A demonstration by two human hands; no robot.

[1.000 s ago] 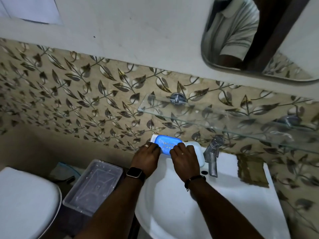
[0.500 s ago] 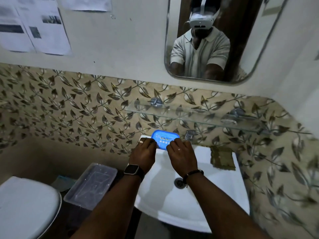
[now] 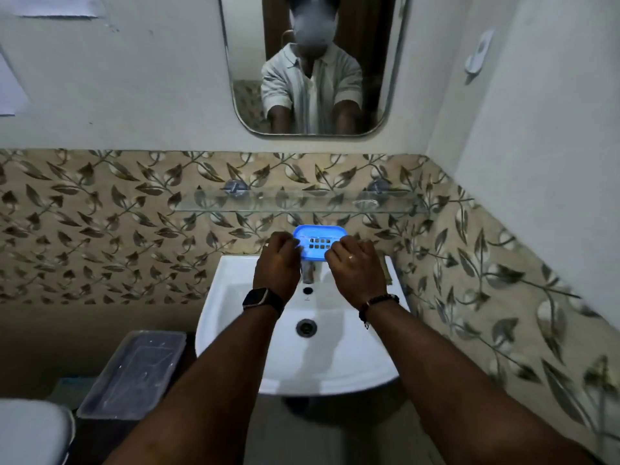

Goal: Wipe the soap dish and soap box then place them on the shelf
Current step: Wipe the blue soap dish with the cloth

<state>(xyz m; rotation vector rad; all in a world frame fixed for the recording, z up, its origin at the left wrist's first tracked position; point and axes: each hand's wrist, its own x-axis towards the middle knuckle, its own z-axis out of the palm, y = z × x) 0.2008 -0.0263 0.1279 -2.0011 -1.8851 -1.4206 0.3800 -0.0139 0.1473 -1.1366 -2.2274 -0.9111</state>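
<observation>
The blue soap dish (image 3: 318,241) is held in the air above the back edge of the sink (image 3: 231,297), over the tap (image 3: 307,275) and just below the front edge of the glass shelf (image 3: 302,202). Its slotted face is tipped toward the camera. The left hand (image 3: 277,265) pinches the dish's left end with curled fingers, and the right hand (image 3: 356,271) pinches the right end the same way. The step in hand looks like the lift onto the shelf. To do it well, the dish should be levelled first and raised clear of the shelf's front edge. It should then go down flat, toward the wall and between the two brackets, with both ends let go together, since glass is likely slick. At the sink's back right corner a sliver of olive shows past the right hand, probably a cloth (image 3: 388,274), though it is mostly hidden.
</observation>
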